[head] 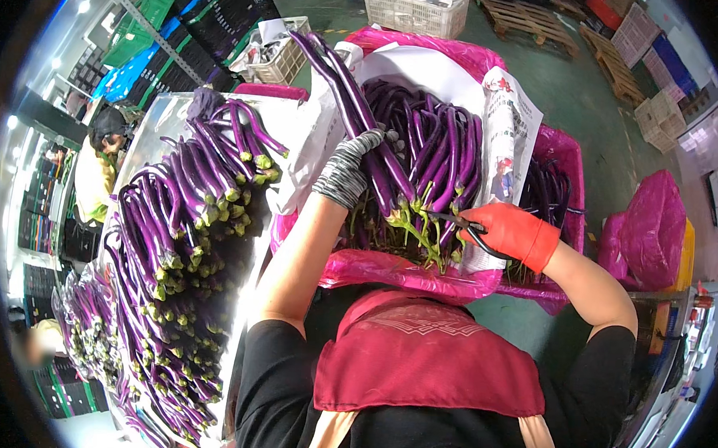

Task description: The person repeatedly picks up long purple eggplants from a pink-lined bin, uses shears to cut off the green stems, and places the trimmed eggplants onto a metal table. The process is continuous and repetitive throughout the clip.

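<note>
My left hand (pixel 352 166), in a grey striped knit glove, grips a pair of long purple eggplants (pixel 346 103) above a bin lined with pink plastic (pixel 405 274). Their green stems (pixel 421 236) point towards me. My right hand (pixel 506 230), in a red-orange glove, holds dark-handled scissors (pixel 467 226), whose blades are at the stems; how far apart the blades are I cannot tell. Many more eggplants (pixel 441 137) lie in the bin between sheets of white and printed paper (pixel 510 134). A large pile of eggplants (pixel 173 210) covers much of the metal table at left.
A second pink-lined bin (pixel 569 167) with eggplants stands at right. Beyond are a white plastic basket (pixel 416 13), wooden pallets (pixel 527 21) and stacked crates. A person in yellow (pixel 93 176) is past the table at left; another person is partly visible at lower left.
</note>
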The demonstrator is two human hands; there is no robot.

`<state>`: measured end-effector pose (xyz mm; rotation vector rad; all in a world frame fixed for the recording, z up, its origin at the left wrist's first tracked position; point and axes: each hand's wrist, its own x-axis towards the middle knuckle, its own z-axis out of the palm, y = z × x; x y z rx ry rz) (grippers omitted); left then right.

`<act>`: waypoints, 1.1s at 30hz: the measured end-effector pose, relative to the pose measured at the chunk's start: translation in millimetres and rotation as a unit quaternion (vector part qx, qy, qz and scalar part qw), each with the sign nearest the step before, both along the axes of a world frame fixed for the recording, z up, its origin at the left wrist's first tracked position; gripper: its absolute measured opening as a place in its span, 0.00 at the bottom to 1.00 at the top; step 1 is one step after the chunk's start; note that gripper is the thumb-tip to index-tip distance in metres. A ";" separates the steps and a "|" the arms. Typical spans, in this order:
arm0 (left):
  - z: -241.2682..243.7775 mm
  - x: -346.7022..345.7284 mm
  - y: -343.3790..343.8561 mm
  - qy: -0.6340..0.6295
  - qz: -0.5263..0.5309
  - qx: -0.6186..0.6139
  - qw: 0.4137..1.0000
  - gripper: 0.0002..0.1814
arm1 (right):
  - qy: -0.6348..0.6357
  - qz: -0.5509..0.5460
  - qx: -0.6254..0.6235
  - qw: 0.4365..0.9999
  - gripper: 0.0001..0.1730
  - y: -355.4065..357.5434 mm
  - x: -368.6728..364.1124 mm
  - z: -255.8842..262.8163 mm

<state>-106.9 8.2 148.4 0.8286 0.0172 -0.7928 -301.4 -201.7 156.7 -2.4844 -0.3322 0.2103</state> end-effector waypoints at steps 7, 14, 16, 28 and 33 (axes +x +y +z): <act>-1.2 1.1 -3.6 -0.074 -0.040 -0.007 0.996 0.19 | 0.134 0.076 0.046 0.987 0.30 -9.7 16.1 12.3; -4.5 -4.6 -15.6 -0.193 -0.098 0.019 0.976 0.24 | 0.233 0.142 0.034 0.961 0.32 5.2 46.2 21.6; -2.7 -8.7 -15.2 -0.186 -0.119 0.021 0.975 0.25 | 0.210 0.160 0.030 0.964 0.34 -1.5 47.5 8.9; 3.1 -21.4 -20.4 -0.170 -0.137 -0.017 0.976 0.25 | 0.195 0.164 0.018 0.967 0.25 12.0 54.4 -4.7; -1.2 -14.9 -20.6 -0.185 -0.134 -0.031 0.973 0.23 | 0.183 0.146 0.005 0.972 0.24 11.2 53.1 2.8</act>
